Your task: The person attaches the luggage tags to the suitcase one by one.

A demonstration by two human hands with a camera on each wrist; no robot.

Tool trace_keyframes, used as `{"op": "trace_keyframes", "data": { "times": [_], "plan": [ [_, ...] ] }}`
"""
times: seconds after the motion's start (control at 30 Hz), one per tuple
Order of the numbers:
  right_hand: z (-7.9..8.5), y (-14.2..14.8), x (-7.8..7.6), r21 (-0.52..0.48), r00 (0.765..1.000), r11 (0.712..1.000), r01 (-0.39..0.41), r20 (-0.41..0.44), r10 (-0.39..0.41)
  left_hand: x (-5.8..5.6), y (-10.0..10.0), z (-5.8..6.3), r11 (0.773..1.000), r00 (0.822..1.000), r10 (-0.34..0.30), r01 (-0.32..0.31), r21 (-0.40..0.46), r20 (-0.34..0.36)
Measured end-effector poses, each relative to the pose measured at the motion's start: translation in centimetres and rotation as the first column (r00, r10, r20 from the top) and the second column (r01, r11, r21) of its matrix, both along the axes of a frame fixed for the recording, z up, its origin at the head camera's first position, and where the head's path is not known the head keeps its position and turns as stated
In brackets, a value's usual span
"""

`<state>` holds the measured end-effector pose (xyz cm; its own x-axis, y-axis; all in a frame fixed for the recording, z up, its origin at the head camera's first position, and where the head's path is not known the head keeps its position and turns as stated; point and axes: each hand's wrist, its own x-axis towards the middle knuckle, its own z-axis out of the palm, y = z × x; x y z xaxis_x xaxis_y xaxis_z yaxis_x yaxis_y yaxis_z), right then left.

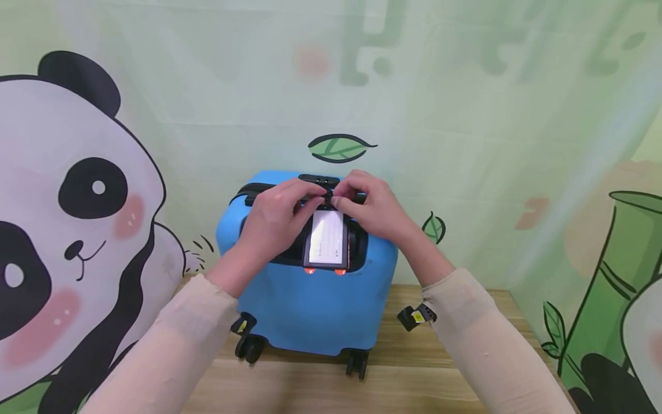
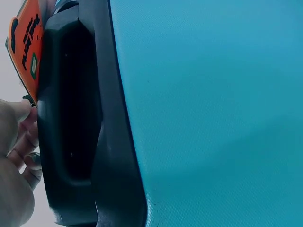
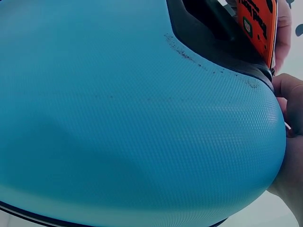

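A blue suitcase (image 1: 315,305) stands upright on its wheels, with its black handle recess (image 1: 358,247) facing me. Over the recess hangs a luggage tag (image 1: 328,238), its white card side towards me; its orange back (image 2: 28,45) shows in the left wrist view. Just above the tag, my left hand (image 1: 276,213) pinches the tag's black strap (image 1: 328,198) between thumb and fingers. From the other side my right hand (image 1: 372,201) pinches the same strap, fingertips close to the left ones. In the right wrist view the suitcase's curved shell partly hides the right hand (image 3: 291,101).
The suitcase rests on a wood-grain table (image 1: 414,374), close to a green backdrop (image 1: 465,144) printed with pandas, leaves and bamboo. A black combination lock (image 1: 320,179) is set in the case's top, just behind the fingertips. Black wheels (image 1: 357,363) sit at its base.
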<state>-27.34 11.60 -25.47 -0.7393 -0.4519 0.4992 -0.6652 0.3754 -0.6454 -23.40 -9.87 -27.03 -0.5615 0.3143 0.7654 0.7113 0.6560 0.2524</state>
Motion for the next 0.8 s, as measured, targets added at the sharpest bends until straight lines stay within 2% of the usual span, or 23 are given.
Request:
{"op": "trace_keyframes", "data": {
  "times": [0.2, 0.5, 0.8],
  "plan": [
    [-0.08, 0.07, -0.05, -0.008, 1.000, 1.000, -0.005, -0.012, 0.005, 0.03, 0.22, -0.16, 1.000, 1.000, 0.016, -0.016, -0.012, -0.005],
    [-0.47, -0.13, -0.16, -0.003, 1.000, 1.000, -0.009, -0.024, 0.009, -0.11, 0.04, -0.77, 0.998, 0.992, 0.041, -0.045, -0.032, -0.119],
    [-0.43, -0.27, -0.14, 0.001, 0.999, 1.000, -0.008, -0.038, 0.008, -0.30, -0.01, -0.68, 0.993, 0.982, 0.069, -0.085, -0.085, -0.177]
  ]
}}
